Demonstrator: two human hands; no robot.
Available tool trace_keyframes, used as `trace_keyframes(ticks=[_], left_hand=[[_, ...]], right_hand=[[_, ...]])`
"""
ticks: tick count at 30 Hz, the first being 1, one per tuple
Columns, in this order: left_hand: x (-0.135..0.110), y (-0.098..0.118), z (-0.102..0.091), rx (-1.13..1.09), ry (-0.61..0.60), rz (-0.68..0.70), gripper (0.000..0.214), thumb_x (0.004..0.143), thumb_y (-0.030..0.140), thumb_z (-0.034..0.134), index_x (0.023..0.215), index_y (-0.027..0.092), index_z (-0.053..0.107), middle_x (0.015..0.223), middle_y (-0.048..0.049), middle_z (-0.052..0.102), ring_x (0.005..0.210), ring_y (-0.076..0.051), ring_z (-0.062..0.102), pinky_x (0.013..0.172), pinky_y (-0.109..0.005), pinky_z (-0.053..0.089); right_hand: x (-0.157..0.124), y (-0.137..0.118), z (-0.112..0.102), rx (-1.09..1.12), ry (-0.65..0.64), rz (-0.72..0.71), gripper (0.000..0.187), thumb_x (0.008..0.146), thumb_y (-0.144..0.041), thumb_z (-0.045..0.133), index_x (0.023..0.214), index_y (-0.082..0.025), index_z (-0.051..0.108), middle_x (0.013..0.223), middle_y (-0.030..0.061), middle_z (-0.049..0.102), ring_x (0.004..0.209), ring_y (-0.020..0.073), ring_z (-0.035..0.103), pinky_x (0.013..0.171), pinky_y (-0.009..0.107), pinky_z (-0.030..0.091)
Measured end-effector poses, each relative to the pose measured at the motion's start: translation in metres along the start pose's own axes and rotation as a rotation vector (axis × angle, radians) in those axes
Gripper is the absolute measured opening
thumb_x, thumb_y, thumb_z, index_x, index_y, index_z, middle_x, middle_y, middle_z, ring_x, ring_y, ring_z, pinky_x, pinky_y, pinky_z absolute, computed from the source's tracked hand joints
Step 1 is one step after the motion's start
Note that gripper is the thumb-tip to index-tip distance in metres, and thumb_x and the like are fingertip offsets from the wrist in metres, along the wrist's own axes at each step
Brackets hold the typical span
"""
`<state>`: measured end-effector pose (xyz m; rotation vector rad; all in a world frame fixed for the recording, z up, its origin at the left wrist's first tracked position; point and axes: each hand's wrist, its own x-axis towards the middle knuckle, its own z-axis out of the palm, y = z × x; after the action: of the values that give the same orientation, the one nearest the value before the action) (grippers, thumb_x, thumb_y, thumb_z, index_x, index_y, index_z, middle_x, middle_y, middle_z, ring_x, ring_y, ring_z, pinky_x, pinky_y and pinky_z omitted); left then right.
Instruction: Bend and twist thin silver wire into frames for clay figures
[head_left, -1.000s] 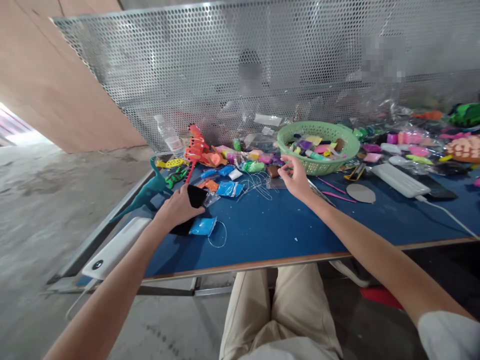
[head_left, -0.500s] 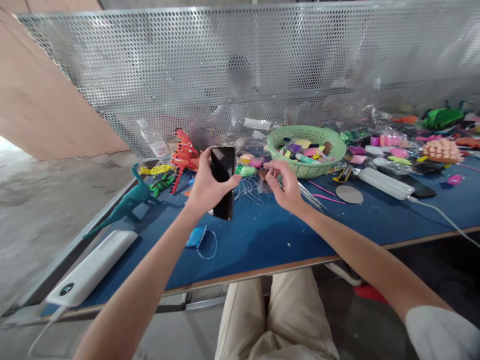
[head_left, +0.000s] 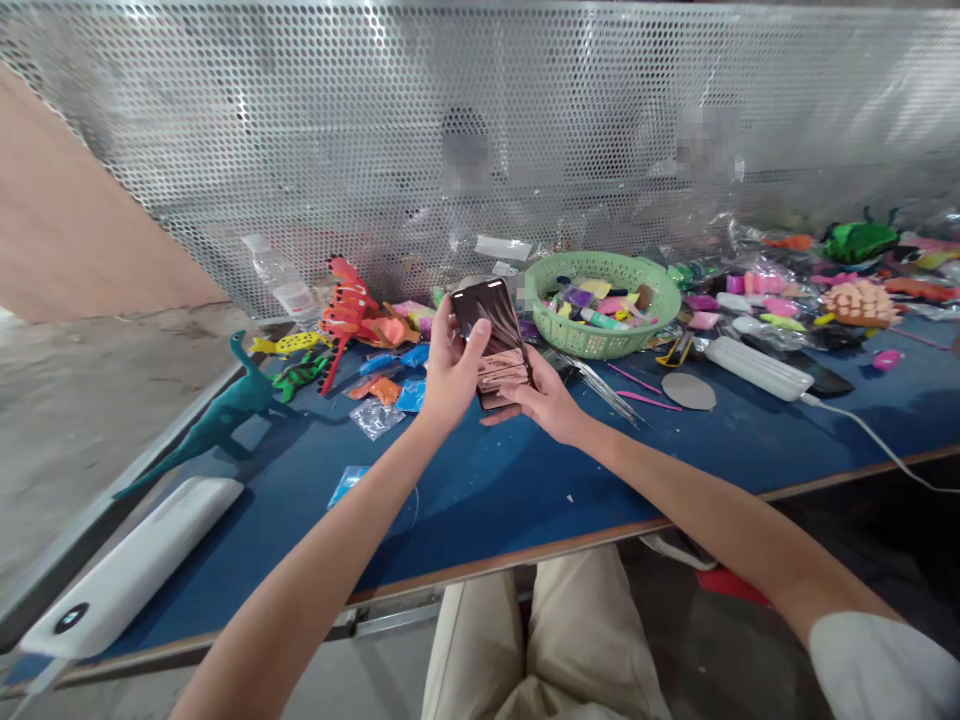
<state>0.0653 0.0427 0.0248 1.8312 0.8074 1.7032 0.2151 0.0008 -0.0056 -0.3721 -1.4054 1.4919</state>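
A dark smartphone (head_left: 491, 325) is held above the middle of the blue table, its screen lit with a picture. My left hand (head_left: 452, 370) grips its left edge, the thumb lying over the screen. At the lower right, my right hand (head_left: 546, 400) is closed round the phone's edge, with fingers across the lower screen. Below and left of the phone lie small blue and orange packets (head_left: 385, 388) and a clear plastic bag (head_left: 375, 418). Behind the hands stands a green basket (head_left: 600, 345) full of coloured clay packets.
A teal long-necked dinosaur figure (head_left: 217, 415), a red spiky figure (head_left: 349, 305) and a white power bank (head_left: 139, 565) occupy the left. Thin wires (head_left: 600, 385), pink tools (head_left: 646, 401), a grey disc (head_left: 688, 391) and another white power bank (head_left: 757, 367) lie right. A perforated metal panel (head_left: 360, 130) borders the back.
The phone has moved right and tilted, and its dark screen now shows a picture. My right hand has come down from beside the basket onto the phone. The view has shifted slightly right.
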Motion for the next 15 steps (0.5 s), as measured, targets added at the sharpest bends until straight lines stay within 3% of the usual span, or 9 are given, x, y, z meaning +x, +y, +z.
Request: trace_keyframes(ticks=[3, 7, 11, 15], left_hand=[[-0.004, -0.004, -0.024, 0.107, -0.139, 0.169, 0.063, 0.101, 0.054, 0.046, 0.156, 0.027, 0.033, 0.148, -0.0143, 0.052, 0.134, -0.031, 0.054, 0.11, -0.053, 0.046], [-0.01, -0.012, -0.047, 0.263, -0.146, 0.302, 0.065, 0.101, 0.052, 0.045, 0.158, 0.022, 0.031, 0.154, -0.0158, 0.047, 0.137, -0.033, 0.05, 0.113, -0.055, 0.04], [-0.015, -0.014, -0.047, 0.305, -0.117, 0.349, 0.065, 0.102, 0.051, 0.041, 0.158, 0.022, 0.03, 0.161, -0.0144, 0.037, 0.145, -0.034, 0.041, 0.118, -0.055, 0.036], [-0.018, -0.01, -0.044, 0.323, -0.105, 0.387, 0.067, 0.101, 0.052, 0.04, 0.159, 0.022, 0.028, 0.161, -0.0142, 0.036, 0.145, -0.034, 0.041, 0.118, -0.056, 0.035]], right_hand=[[-0.001, 0.004, -0.003, 0.072, 0.004, 0.025, 0.062, 0.087, -0.027, 0.068, 0.14, -0.032, 0.035, 0.138, 0.0072, 0.059, 0.106, 0.0275, 0.071, 0.077, 0.053, 0.067], [-0.004, 0.009, -0.003, 0.066, -0.04, 0.052, 0.071, 0.086, -0.027, 0.069, 0.145, -0.034, 0.03, 0.144, 0.0079, 0.057, 0.113, 0.0298, 0.069, 0.081, 0.055, 0.066], [-0.006, 0.008, -0.001, -0.009, -0.042, 0.045, 0.077, 0.085, -0.03, 0.071, 0.148, -0.034, 0.026, 0.146, 0.0102, 0.055, 0.118, 0.032, 0.067, 0.081, 0.055, 0.067], [-0.007, 0.005, 0.002, -0.037, -0.036, 0.038, 0.076, 0.085, -0.031, 0.072, 0.147, -0.031, 0.028, 0.145, 0.0117, 0.056, 0.117, 0.0325, 0.068, 0.081, 0.054, 0.067]])
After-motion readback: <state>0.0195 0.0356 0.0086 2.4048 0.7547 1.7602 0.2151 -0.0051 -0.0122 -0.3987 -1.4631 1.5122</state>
